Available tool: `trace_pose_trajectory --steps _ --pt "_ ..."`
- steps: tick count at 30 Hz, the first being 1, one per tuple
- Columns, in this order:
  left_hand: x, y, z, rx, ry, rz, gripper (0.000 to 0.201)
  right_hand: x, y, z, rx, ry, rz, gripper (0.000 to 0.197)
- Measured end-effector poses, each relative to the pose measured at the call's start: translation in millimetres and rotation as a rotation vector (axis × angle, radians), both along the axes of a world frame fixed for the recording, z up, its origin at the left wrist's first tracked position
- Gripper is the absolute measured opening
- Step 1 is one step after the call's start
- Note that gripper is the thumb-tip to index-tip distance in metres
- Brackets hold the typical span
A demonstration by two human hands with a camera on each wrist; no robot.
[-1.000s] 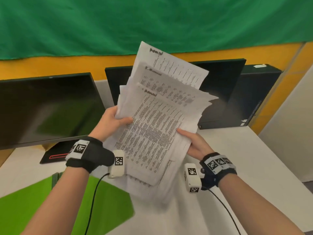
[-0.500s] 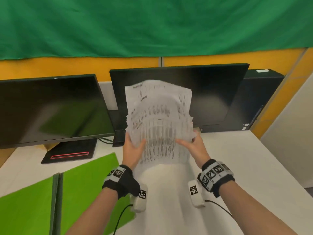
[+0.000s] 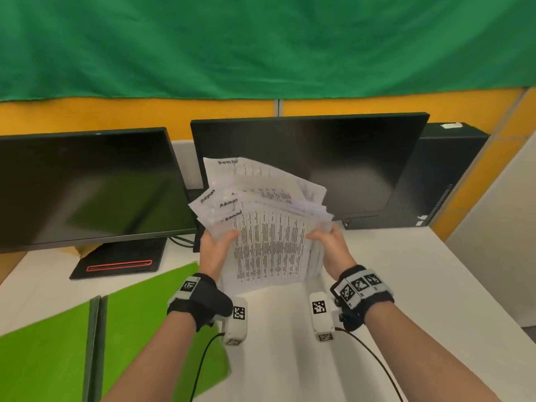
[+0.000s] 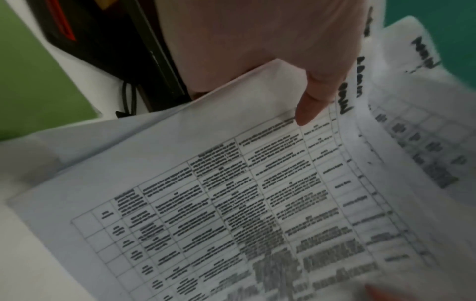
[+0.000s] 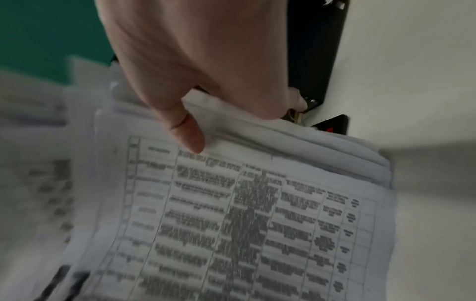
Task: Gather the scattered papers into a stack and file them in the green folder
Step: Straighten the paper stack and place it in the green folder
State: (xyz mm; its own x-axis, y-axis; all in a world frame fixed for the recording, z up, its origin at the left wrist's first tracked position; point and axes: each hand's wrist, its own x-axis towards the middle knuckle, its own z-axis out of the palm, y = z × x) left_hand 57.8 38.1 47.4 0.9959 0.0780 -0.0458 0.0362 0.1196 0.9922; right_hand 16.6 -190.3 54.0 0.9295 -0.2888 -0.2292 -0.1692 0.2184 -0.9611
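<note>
Printed papers [image 3: 269, 227] upright on counter [image 3: 377, 285], still fanned at top; left hand [image 3: 216, 250] and right hand [image 3: 330, 245] pinching side edges. Loosen grip, tap bottom edge square; then over to open green folder [image 3: 130, 314], lower left.

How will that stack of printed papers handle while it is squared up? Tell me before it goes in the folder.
Likely floppy: the stack of printed papers curves and fans at its top edges though the left hand and right hand grip its sides. Probably apt to slide apart, since the sheets sit offset. It looks light, held by thumbs and fingers alone.
</note>
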Motion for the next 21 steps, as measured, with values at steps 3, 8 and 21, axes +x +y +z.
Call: trace_pose_trajectory --steps 3,8,21 --pt "-5 -3 -1 -0.009 0.01 0.002 0.039 -1 9 9 -0.049 -0.029 -0.005 0.048" --pt "-7 -5 -5 0.032 -0.023 0.033 0.041 -5 13 15 -0.137 -0.092 0.012 0.025" --pt "-17 -6 -13 0.201 -0.061 0.031 0.068 -12 16 3 -0.119 -0.023 0.026 0.055"
